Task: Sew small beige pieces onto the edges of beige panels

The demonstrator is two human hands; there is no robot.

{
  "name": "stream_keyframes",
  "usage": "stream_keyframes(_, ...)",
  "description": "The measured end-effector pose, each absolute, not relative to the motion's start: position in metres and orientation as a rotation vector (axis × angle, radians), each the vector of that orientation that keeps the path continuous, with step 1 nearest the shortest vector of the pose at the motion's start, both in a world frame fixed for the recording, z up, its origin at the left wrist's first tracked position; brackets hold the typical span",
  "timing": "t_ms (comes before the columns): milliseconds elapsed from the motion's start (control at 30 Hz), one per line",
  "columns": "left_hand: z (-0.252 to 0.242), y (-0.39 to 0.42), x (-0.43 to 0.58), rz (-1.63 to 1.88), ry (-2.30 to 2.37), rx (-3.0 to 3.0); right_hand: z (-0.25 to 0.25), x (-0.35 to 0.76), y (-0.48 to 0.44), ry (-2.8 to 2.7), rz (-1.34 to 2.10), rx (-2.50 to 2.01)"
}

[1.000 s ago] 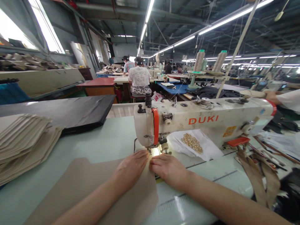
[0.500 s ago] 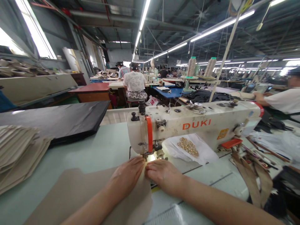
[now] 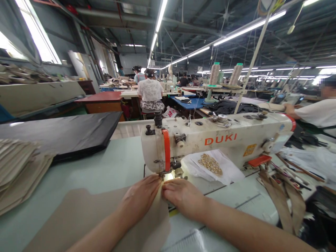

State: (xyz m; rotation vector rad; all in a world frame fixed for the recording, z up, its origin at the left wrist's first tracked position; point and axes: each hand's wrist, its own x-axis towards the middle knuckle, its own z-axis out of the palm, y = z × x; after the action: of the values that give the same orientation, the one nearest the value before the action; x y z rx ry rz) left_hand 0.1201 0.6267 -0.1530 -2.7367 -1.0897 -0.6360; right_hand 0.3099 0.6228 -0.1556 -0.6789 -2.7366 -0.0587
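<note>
A large beige fabric panel (image 3: 97, 206) lies on the sewing table, its edge running up under the needle area of a white sewing machine (image 3: 194, 136) marked DUKI. My left hand (image 3: 143, 192) is on the panel just left of the needle, fingers together and closed on the fabric. Close by on the right, my right hand (image 3: 181, 194) has its fingers curled in, pinching the fabric edge. The lit presser foot (image 3: 163, 175) sits right in front of both sets of fingertips, which partly hide the edge being held.
Gold-coloured metal rings (image 3: 210, 164) lie on a white bag (image 3: 228, 171) against the machine. To the left are stacked beige pieces (image 3: 21, 175) and a black sheet-covered slab (image 3: 65, 134). Brown straps (image 3: 280, 199) hang at right. A co-worker (image 3: 320, 108) sits at far right; others work ahead.
The view has shifted very slightly. Both hands stay at the needle with the fabric, with hardly any visible movement. A person in the background has shifted a little.
</note>
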Motion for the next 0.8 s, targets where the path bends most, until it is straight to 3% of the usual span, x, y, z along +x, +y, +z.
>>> stream_keyframes(467, -0.156, 0.627, 0.121, -0.545, -1.256, -2.706, -0.155, 0.310, 0.625, -2.690, -0.047, -0.657)
stream_keyframes(800, -0.157, 0.559, 0.102, -0.718, -1.443, -2.654, -0.160, 0.311, 0.607, -2.506, -0.045, -0.425)
